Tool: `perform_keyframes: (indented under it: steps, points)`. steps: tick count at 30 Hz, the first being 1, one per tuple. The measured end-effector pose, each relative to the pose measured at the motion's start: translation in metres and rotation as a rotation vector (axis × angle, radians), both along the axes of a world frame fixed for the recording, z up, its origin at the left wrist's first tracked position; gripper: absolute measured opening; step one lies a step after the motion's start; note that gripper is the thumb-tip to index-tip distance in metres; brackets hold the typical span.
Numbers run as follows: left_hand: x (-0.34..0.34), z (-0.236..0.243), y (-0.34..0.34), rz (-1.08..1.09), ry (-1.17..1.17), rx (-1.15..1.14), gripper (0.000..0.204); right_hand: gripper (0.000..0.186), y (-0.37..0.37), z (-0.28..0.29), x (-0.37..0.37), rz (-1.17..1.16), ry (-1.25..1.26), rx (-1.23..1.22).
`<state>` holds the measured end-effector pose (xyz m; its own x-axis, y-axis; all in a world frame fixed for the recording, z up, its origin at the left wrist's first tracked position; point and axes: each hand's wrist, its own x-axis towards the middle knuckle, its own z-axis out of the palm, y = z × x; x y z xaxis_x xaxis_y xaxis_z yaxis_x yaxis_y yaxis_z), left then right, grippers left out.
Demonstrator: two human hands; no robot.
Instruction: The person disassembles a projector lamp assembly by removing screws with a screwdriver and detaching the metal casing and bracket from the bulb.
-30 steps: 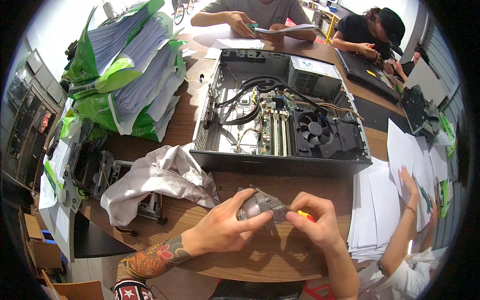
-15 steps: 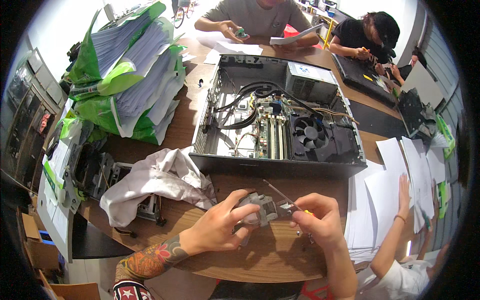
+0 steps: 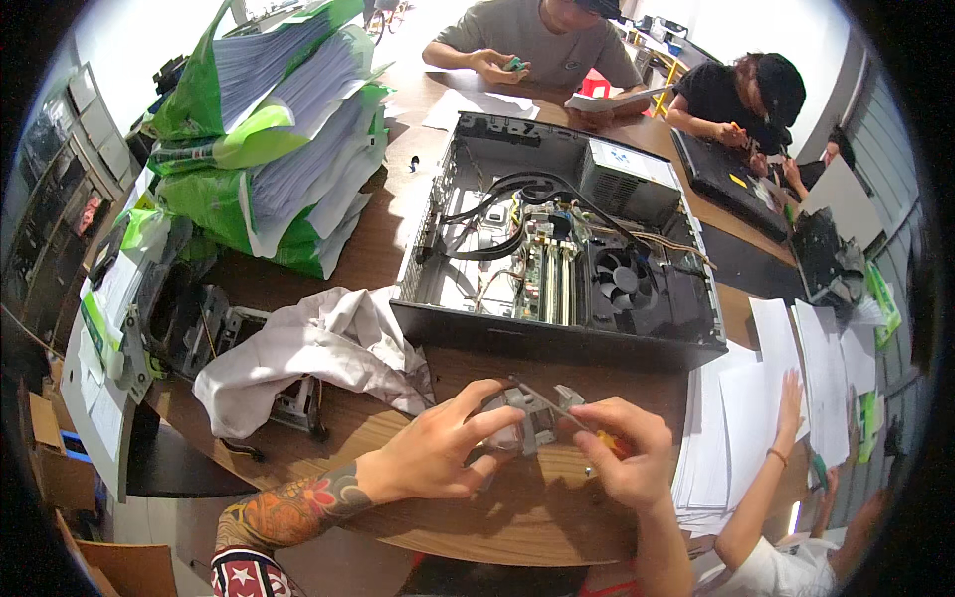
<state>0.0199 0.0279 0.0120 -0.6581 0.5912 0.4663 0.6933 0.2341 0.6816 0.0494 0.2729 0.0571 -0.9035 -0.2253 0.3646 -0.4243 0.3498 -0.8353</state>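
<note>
Table: brown wood-grain top beneath your forearms; clock bearings here run from the metal part, twelve pointing away from you.
Computer case: black-fronted, lying flat and uncovered at twelve o'clock; neither hand touches it.
Paper bundle: tall leaning stack in torn green wrapping, between ten and eleven o'clock, well apart from your hands.
Loose sheets: white, overlapping, at three o'clock, beyond your right hand.
Cloth: whitish, crumpled, between nine and ten o'clock, near your left wrist.
Left hand: between eight and nine o'clock; thumb and fingers clamped on the metal part's left end.
Right hand: between three and four o'clock; fingers closed on the screwdriver. Whether they also pinch the bright tab beside them, you cannot tell.
Metal part: grey, blocky, at the dial's centre between your two hands, on your side of the case; partly covered by fingers.
Part, handling: judged fairly light, hard and stiff; smooth faces could slip, edges could be sharp. Fragility, cannot tell.
Part, hold: best taken across the thicker left end, thumb on your side and fingers opposite, leaving the right end free.
Screwdriver: yellow-and-red handle, thin shaft slanting toward ten o'clock across the part's right end; contact unclear. Judged light and rigid; hold by the handle.
</note>
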Motion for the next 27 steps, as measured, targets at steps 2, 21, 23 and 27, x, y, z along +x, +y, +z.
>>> perform_keyframes:
  steps: [2,21,23,27]
  points:
    - [0.0,0.001,-0.001,0.008,-0.007,-0.006,0.069,0.03,-0.005,-0.006,0.001,0.005,0.064,0.014]
    - [0.003,0.011,0.003,-0.016,-0.01,-0.04,0.065,0.024,-0.012,-0.014,0.002,-0.067,0.217,-0.018]
    - [0.002,0.011,0.002,-0.004,-0.002,-0.056,0.066,0.023,-0.012,-0.014,0.001,-0.054,0.085,-0.073]
    - [-0.001,0.007,0.004,-0.008,0.009,-0.033,0.07,0.02,-0.012,-0.018,0.005,-0.111,-0.194,-0.279]
